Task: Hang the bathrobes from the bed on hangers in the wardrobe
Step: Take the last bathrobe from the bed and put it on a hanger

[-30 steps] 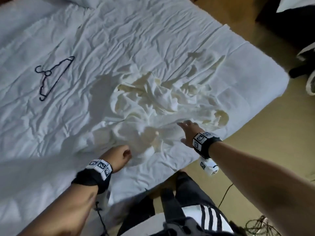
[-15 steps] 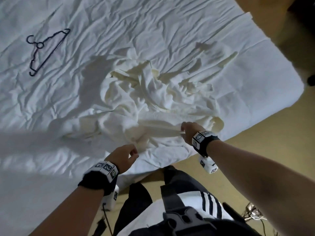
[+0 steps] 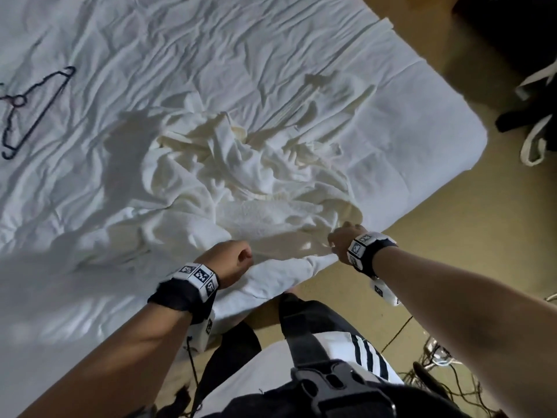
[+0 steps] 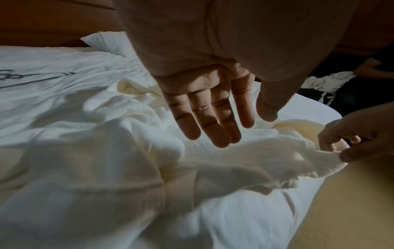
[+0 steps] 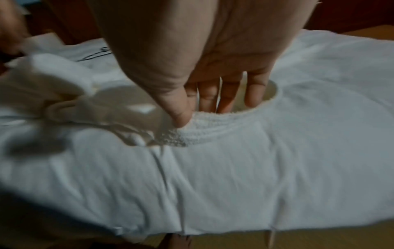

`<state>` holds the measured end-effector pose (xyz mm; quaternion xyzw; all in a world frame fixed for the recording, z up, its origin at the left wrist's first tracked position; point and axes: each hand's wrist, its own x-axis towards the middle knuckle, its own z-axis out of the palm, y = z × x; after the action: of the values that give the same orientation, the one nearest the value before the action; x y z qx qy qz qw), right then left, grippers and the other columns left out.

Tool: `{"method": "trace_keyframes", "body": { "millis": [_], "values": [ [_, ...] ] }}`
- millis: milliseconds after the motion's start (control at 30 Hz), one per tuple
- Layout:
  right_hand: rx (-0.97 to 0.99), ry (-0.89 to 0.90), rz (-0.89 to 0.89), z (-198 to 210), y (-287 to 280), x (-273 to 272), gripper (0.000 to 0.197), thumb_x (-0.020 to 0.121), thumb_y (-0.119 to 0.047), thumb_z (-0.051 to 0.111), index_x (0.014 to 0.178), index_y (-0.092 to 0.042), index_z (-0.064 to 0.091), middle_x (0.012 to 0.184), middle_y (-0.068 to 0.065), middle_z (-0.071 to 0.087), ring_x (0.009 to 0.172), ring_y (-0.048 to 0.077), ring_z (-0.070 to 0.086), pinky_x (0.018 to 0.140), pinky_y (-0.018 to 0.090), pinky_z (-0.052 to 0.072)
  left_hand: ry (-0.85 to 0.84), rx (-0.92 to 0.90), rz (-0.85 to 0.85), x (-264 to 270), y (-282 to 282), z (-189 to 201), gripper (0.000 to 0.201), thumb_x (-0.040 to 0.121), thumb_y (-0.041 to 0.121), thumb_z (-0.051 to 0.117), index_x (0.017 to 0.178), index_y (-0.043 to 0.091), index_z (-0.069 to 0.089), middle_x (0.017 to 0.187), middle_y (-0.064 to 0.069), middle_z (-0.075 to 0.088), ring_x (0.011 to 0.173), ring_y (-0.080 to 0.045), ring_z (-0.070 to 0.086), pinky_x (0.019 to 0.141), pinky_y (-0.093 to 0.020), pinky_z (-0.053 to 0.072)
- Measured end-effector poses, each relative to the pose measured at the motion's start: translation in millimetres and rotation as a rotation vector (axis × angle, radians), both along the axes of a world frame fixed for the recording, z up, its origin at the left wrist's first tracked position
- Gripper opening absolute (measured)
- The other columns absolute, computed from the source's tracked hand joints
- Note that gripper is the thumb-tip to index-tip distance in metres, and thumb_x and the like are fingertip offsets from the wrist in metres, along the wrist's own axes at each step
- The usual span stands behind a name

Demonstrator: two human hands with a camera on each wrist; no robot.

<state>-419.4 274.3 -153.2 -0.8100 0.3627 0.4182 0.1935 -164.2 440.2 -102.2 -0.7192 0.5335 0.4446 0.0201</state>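
A crumpled cream bathrobe [image 3: 256, 182] lies in a heap on the white bed [image 3: 150, 55] near its front edge. A black wire hanger [image 3: 33, 110] lies flat on the sheet at the far left. My right hand [image 3: 340, 239] pinches the robe's textured edge [image 5: 204, 133] between thumb and fingers [image 5: 192, 114] at the mattress edge. In the left wrist view the same pinch [image 4: 341, 150] lifts a flap of the robe [image 4: 245, 151]. My left hand [image 3: 232, 260] hovers just above the robe's near side, fingers [image 4: 224, 131] stretched out and holding nothing.
Tan floor runs along the bed's right side and front. A dark bag with white straps [image 3: 536, 122] sits on the floor at the far right. Loose cables [image 3: 437, 366] lie by my feet. A pillow [image 4: 104, 42] rests against the dark headboard.
My right hand went from lying flat on the robe to pinching its edge and drawing it toward the bed's front edge. My left hand shifted right, closer to the robe.
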Motion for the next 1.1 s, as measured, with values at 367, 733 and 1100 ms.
{"method": "trace_keyframes", "body": {
  "millis": [367,733,1100],
  "values": [
    [0.422,-0.531,0.013,123,117,217,0.017,0.099,-0.027,0.051,0.106,-0.012,0.056,0.097,0.007,0.062,0.088,0.022,0.052,0.071,0.025,0.033,0.230,0.032,0.294,62,126,10,0.053,0.053,0.068,0.079,0.084,0.027,0.065,0.082,0.011,0.068,0.065,0.001,0.058,0.078,-0.024,0.054],
    [0.830,-0.909,0.024,248,319,460,0.012,0.098,-0.013,0.051,0.087,-0.009,0.051,0.072,0.004,0.051,0.075,0.024,0.052,0.072,0.037,0.046,0.303,-0.600,1.404,197,305,80,0.028,0.091,0.036,0.061,0.100,0.010,0.066,0.092,-0.002,0.070,0.077,-0.003,0.070,0.076,-0.023,0.053],
    [0.833,-0.942,-0.194,232,330,577,0.018,0.103,-0.019,0.037,0.090,-0.013,0.048,0.082,0.007,0.073,0.074,0.028,0.073,0.074,0.040,0.056,0.580,-0.766,1.811,389,400,153,0.034,0.094,0.040,0.056,0.110,0.014,0.070,0.113,-0.008,0.071,0.102,-0.024,0.068,0.095,-0.040,0.051]
  ]
}}
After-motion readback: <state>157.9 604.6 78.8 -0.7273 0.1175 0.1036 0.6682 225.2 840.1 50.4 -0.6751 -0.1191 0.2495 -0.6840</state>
